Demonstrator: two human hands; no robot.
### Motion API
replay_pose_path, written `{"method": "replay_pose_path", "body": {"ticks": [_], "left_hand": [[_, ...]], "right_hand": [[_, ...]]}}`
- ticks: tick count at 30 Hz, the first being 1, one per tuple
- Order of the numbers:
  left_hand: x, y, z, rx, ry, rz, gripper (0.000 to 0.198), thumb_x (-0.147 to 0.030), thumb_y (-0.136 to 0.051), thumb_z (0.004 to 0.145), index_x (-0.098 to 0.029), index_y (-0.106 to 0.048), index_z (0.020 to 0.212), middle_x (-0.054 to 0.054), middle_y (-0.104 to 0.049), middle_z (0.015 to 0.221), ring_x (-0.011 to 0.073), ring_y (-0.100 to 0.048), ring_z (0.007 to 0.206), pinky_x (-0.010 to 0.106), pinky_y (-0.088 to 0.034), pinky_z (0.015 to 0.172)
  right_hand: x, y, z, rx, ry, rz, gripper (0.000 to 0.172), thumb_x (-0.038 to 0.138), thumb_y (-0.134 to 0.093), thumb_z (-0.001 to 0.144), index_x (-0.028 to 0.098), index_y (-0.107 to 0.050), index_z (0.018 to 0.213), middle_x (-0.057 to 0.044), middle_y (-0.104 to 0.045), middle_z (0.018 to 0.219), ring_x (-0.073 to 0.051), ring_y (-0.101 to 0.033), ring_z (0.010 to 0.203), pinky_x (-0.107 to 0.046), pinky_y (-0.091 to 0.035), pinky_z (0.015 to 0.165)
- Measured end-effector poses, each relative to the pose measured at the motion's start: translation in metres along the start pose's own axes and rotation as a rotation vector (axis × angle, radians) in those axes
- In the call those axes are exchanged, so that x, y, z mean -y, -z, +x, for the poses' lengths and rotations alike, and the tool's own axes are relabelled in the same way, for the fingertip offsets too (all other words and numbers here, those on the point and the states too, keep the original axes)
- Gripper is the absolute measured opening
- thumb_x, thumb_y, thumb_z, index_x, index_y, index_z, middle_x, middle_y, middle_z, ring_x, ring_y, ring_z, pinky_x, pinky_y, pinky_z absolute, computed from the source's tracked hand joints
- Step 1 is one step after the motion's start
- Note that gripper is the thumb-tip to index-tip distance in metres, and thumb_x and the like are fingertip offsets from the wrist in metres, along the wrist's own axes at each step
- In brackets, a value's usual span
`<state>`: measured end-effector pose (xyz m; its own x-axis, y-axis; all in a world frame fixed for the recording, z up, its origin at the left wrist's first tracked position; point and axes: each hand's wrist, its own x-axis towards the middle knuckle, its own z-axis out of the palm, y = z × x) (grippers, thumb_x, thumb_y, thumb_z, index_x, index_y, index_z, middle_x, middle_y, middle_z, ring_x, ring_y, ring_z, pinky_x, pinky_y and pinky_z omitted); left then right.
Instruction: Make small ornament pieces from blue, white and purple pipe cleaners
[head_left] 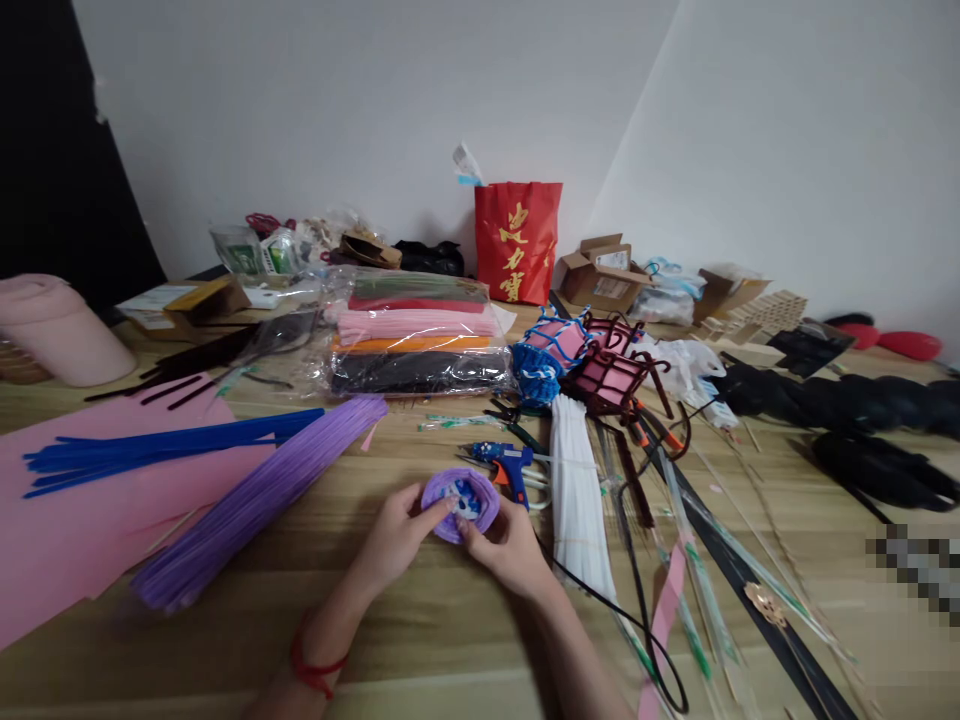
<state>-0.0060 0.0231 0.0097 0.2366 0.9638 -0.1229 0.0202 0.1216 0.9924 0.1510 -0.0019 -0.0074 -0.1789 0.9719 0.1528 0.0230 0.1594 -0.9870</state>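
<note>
A round purple coil with a blue and white centre (460,506), looking like wound pipe cleaners, is held between both hands above the table. My left hand (405,528) grips its left side, thumb laid over the face. From the right, my right hand (510,540) holds the lower right edge, its thumb also on the face; fingers behind the coil are hidden. Just beyond lies a blue glue gun (510,468). A bundle of purple pipe cleaners (262,505) lies to the left and a white bundle (577,500) to the right.
Blue pipe cleaners (172,448) rest on a pink sheet (67,530). Behind are a clear bag of coloured bundles (420,335), lantern-like frames (611,375) and a red bag (517,240). A black cable (600,598), glue sticks and strips lie at right.
</note>
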Motion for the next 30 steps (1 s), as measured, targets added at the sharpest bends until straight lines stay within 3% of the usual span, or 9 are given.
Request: {"method": "replay_pose_path", "body": {"ticks": [7,14,21,25,30], "left_hand": [[0.008,0.002,0.002,-0.002,-0.052,0.08,0.026,-0.033,-0.063,0.072,-0.013,-0.067,0.088,0.004,-0.072,0.085,0.0217,-0.064,0.083,0.029,-0.049,0.076],[0.008,-0.001,0.001,-0.042,-0.088,0.181,0.026,-0.035,-0.062,0.072,-0.013,-0.068,0.086,0.004,-0.071,0.082,0.0219,-0.063,0.08,0.029,-0.049,0.074],[-0.004,-0.004,-0.005,0.04,-0.065,0.058,0.029,-0.032,-0.061,0.074,-0.012,-0.068,0.094,0.005,-0.072,0.09,0.023,-0.063,0.087,0.029,-0.049,0.077],[0.0,-0.002,-0.002,-0.043,-0.038,0.065,0.03,-0.034,-0.064,0.072,-0.012,-0.07,0.091,0.006,-0.073,0.09,0.0243,-0.064,0.088,0.03,-0.049,0.079],[0.003,0.0,0.001,-0.025,-0.007,0.016,0.032,-0.035,-0.066,0.07,-0.013,-0.07,0.093,0.005,-0.073,0.091,0.0239,-0.064,0.088,0.031,-0.05,0.08]], "right_hand": [[-0.003,-0.002,0.0,-0.047,-0.005,-0.195,0.02,0.016,-0.057,0.074,0.014,-0.063,0.094,-0.003,-0.065,0.077,-0.015,-0.057,0.065,-0.025,-0.048,0.065],[0.004,-0.001,0.001,-0.06,0.0,-0.329,0.015,0.017,-0.054,0.074,0.015,-0.064,0.085,0.002,-0.057,0.062,-0.011,-0.046,0.051,-0.02,-0.04,0.049],[0.003,-0.003,0.003,-0.092,-0.005,-0.19,0.023,0.023,-0.052,0.078,0.016,-0.065,0.096,-0.002,-0.067,0.084,-0.019,-0.059,0.074,-0.027,-0.048,0.07],[0.001,-0.005,0.003,-0.064,-0.066,-0.11,0.025,0.026,-0.054,0.079,0.015,-0.065,0.098,-0.003,-0.068,0.086,-0.02,-0.061,0.078,-0.029,-0.049,0.073],[0.003,0.0,0.001,-0.033,-0.057,0.026,0.031,0.031,-0.056,0.08,0.017,-0.063,0.107,-0.005,-0.066,0.102,-0.024,-0.058,0.098,-0.033,-0.044,0.088]]}}
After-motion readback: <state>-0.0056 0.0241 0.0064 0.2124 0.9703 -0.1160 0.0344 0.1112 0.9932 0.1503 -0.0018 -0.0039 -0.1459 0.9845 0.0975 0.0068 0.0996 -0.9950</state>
